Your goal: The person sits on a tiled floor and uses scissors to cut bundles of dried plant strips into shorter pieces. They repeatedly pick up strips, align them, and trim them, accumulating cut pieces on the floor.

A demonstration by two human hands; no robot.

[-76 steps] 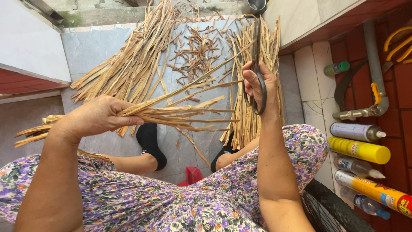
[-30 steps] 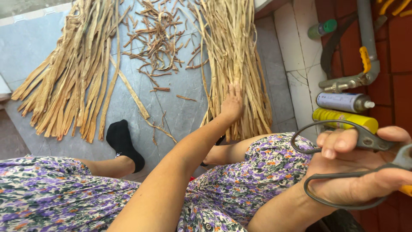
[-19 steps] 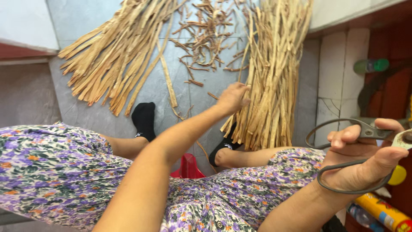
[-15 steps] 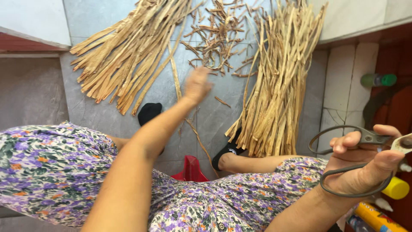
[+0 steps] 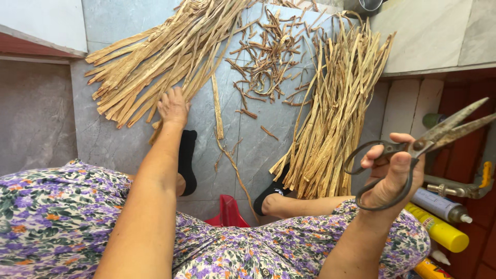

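- The left hand point(image 5: 173, 106) reaches far out over the floor point(image 5: 46, 119), fingers down on the near end of the left pile point(image 5: 155, 62) of dry tan strips; whether it has closed on any strip cannot be told.
- That pile fans out on the grey floor tiles at far left, its strips running from near left to far right.
- The right hand point(image 5: 392, 173) is raised at near right, closed on the scissors point(image 5: 413, 150) with fingers through the 2 dark wire loops.
- The scissors' rusty blades point up and to the right, slightly parted at the tips.
- A second pile point(image 5: 336, 113) of longer strips lies at the right, running from near to far, well apart from the left hand.
- Between the 2 piles sits a scatter of short brown scraps point(image 5: 271, 62), and 1 loose strip point(image 5: 217, 106) lies just right of the left hand.
- 2 feet in black socks point(image 5: 187, 160) rest on the floor, 1 under the left forearm, the other by the near end of the right pile.
- A floral dress point(image 5: 57, 217) covers the lap at the near edge; something red point(image 5: 227, 212) shows between the legs.
- At near right, past the scissors, lie spray cans point(image 5: 439, 217), 1 grey, 1 yellow, beside a metal pipe point(image 5: 454, 187).
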